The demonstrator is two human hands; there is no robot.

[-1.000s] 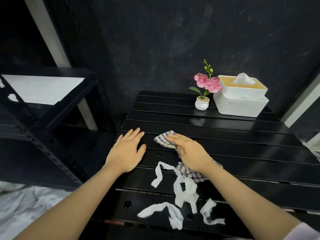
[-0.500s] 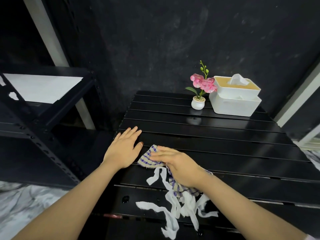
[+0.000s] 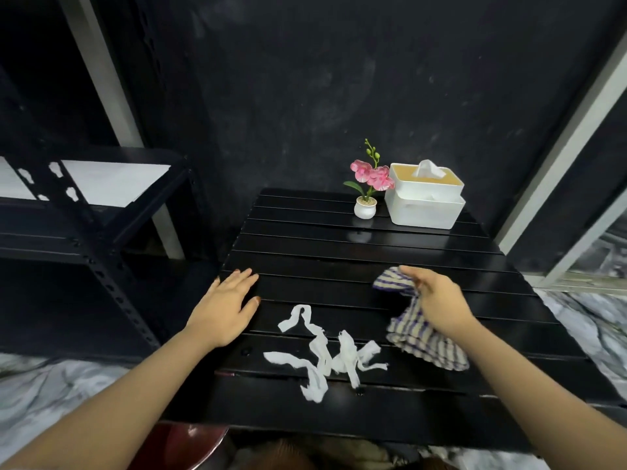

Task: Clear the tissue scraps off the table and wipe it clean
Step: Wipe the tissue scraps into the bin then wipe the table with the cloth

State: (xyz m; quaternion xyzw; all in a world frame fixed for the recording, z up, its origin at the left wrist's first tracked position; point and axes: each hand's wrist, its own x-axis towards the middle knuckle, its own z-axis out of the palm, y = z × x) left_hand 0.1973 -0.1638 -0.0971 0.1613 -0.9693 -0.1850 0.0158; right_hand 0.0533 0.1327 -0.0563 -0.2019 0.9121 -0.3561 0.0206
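Several white tissue scraps [image 3: 322, 354] lie bunched near the front of the black slatted table [image 3: 339, 239]. To their right my right hand [image 3: 437, 300] lies on a purple-and-beige striped cloth [image 3: 420, 337], its fingers spread over the cloth and pressing it to the table. The cloth sticks out past the fingertips and trails toward the front. My left hand [image 3: 227, 307] rests flat at the table's left edge, fingers apart and holding nothing.
At the back of the table stand a small white pot with pink flowers [image 3: 368, 184] and a white tissue box [image 3: 424, 198]. A black metal shelf rack [image 3: 84, 212] stands to the left. A dark red round object [image 3: 183, 442] sits below the front edge.
My right hand has dragged the cloth from the scraps out to the right. The scraps are now gathered nearer the front edge. The left hand has stayed put.
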